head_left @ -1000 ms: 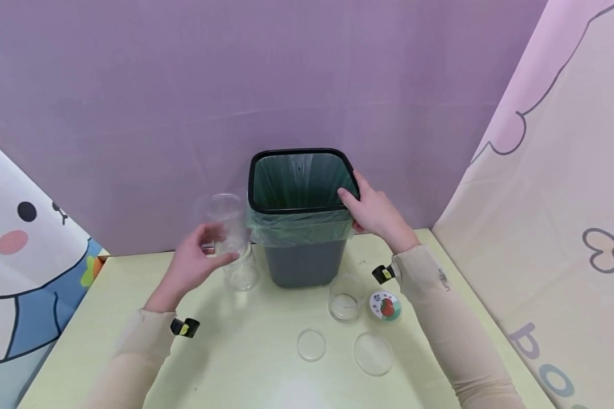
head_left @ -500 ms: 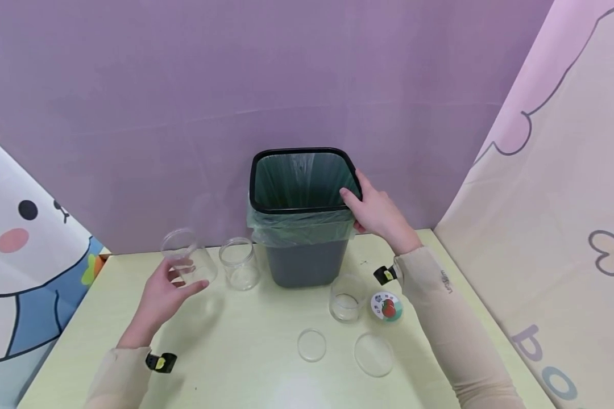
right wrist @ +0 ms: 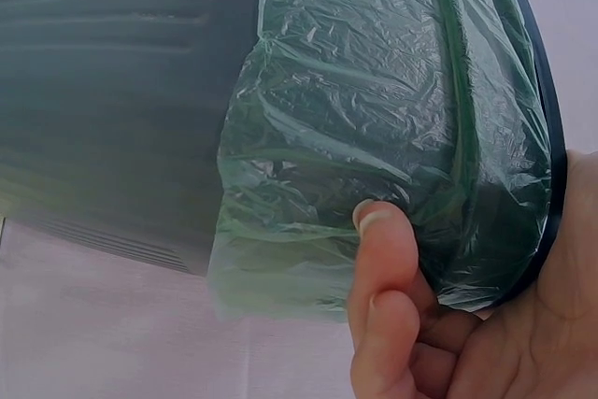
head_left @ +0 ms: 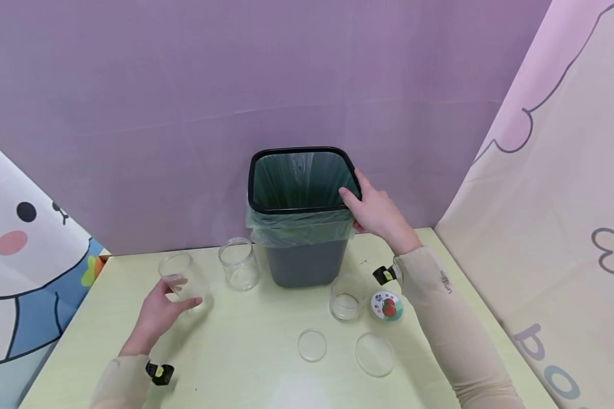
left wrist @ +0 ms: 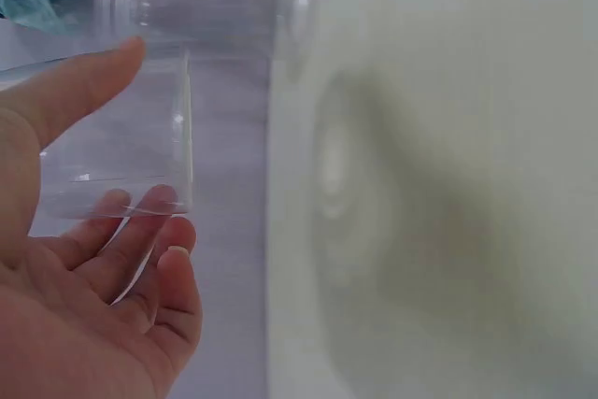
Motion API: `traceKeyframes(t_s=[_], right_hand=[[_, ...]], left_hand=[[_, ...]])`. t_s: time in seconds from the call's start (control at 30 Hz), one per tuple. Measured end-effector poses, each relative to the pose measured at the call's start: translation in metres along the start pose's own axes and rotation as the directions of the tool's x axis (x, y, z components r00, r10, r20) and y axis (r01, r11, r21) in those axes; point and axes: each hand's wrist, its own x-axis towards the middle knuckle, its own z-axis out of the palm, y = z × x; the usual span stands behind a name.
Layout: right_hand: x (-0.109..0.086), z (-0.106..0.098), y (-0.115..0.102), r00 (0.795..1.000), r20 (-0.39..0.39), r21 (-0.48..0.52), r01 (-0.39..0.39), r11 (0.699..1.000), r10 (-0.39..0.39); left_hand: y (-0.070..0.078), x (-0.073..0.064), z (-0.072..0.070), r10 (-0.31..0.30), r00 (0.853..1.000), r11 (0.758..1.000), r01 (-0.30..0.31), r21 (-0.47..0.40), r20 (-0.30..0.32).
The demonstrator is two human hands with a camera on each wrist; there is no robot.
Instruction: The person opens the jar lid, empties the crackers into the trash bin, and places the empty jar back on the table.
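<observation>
My left hand (head_left: pixel 158 315) holds a clear plastic jar (head_left: pixel 184 272) at the left of the table, thumb on one side and fingertips on the other. In the left wrist view, a gap shows between the base of this jar (left wrist: pixel 121 161) and the tabletop. My right hand (head_left: pixel 381 213) grips the black rim of a grey trash can (head_left: pixel 307 266) at its right corner, thumb inside. A green bag (right wrist: pixel 327 109) lines the can and folds over its outside, where my right fingers curl. Another clear jar (head_left: pixel 240 268) stands upright just left of the can.
Right of the can stands a third clear jar (head_left: pixel 345 302), beside a round white piece with a red tomato print (head_left: pixel 387 307). Two clear round lids (head_left: pixel 312 345) lie flat nearer the front of the pale table (head_left: pixel 245 363). A purple curtain (head_left: pixel 184 125) hangs behind.
My left hand has carried its jar leftward and down, from beside the trash can to low over the left of the table. The right hand stays on the can's rim.
</observation>
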Motion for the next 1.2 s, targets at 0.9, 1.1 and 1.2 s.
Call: traceKeyframes(t_s=[0.9, 1.1, 1.2], right_hand=[[-0.009, 0.006, 0.016, 0.986, -0.119, 0.014, 0.123, 0.992, -0.120], [-0.020, 0.014, 0.025, 0.980, -0.113, -0.031, 0.162, 0.986, -0.164], [-0.027, 0.018, 0.032, 0.984, -0.072, -0.072, 0.158, 0.985, -0.163]], left_hand=[[-0.028, 0.002, 0.030, -0.102, 0.988, 0.994, 0.098, 0.039, 0.119], [-0.026, -0.008, 0.012, -0.082, 0.988, 0.996, 0.075, 0.055, 0.135], [-0.022, -0.016, -0.002, -0.041, 0.996, 0.995, 0.034, 0.092, 0.081]])
